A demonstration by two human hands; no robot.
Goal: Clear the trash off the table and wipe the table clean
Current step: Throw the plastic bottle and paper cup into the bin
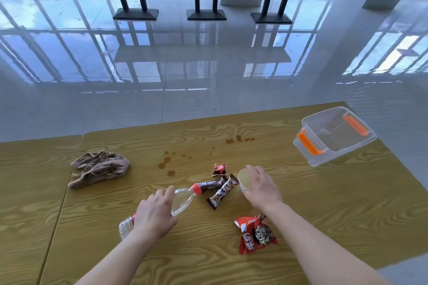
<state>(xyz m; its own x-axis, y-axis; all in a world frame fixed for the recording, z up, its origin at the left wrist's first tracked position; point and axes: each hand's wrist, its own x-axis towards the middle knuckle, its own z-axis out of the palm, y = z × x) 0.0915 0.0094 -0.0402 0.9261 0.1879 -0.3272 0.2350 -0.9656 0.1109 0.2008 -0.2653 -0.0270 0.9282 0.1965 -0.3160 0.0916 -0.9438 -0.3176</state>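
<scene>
Near the tabletop's [324, 203] front edge, the left hand [154, 211] curls over a clear plastic bottle [183, 201] lying on its side, fingers wrapping its middle, seemingly to lift it. The right hand [262, 188] cups a paper cup [245, 180] tipped over beside two brown wrappers [222, 191]. A red snack bag [254, 235] lies closer in. Toward the far right corner waits a clear bin [333, 136], likely for trash; a brown rag [99, 168] sits left, near brown spills [165, 163].

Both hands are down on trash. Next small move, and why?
Probably close and lift: the left hand lies over the lying plastic bottle, the right hand sits on the paper cup. The clear bin stands open, far right.
</scene>
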